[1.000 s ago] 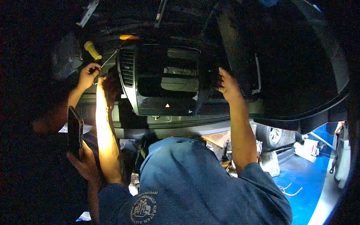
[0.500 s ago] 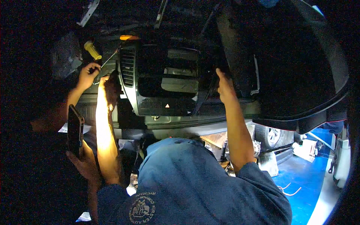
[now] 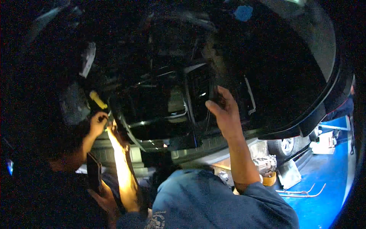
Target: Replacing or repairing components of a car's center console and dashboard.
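A dark vehicle dashboard trim panel (image 3: 191,114) with rectangular openings stands in front of me, blurred and tilted. My right hand (image 3: 225,110) grips its right edge, thumb and fingers apart on either side of a dark part. My left hand (image 3: 112,128) is by the panel's left edge, its forearm strongly lit; shadow and glare hide how its fingers lie. Close beside it is another person's hand (image 3: 98,121) with fingers bent; whatever is in it is unclear. That person's other hand (image 3: 103,196) holds a dark phone (image 3: 94,171).
A yellow cylindrical thing (image 3: 98,100) lies just beyond the other person's hand. Pale metal brackets (image 3: 88,60) show in the dark interior. Behind to the right are a wheel (image 3: 284,147), a metal mechanical unit (image 3: 265,164) and bent copper-coloured pipes (image 3: 309,194) on the blue floor (image 3: 316,210).
The view has shifted, so the panel and hands appear lower. The panel looks more tilted. My right hand has turned, its thumb now spread from the fingers.
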Demonstrator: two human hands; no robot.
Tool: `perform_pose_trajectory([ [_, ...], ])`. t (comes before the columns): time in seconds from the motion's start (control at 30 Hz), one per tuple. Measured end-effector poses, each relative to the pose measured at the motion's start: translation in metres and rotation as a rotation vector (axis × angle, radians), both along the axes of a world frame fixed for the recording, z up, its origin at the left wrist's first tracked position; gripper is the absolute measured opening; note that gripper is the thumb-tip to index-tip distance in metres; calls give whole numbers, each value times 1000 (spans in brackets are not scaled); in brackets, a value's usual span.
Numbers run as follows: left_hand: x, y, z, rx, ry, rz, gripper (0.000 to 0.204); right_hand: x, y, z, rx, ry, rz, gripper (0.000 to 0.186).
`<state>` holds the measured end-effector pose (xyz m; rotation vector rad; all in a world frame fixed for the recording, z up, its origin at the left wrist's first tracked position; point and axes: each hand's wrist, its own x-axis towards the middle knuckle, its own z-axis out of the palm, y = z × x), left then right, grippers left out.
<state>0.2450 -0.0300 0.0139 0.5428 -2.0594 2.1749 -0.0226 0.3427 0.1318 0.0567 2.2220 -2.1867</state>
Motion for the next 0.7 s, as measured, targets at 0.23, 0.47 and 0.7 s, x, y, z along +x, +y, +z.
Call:
perform_pose_trajectory([
  [0.23, 1, 47, -9, 374, 572, -326, 38, 45, -32, 93, 346, 710, 112, 60],
  [0.47, 108, -32, -37, -547, -318, 231, 50, 92, -69, 127, 378, 831, 220, 85],
  [0.7, 64, 0, -27, -664, -669, 184, 56, 99, -62, 115, 336, 670, 458, 93],
])
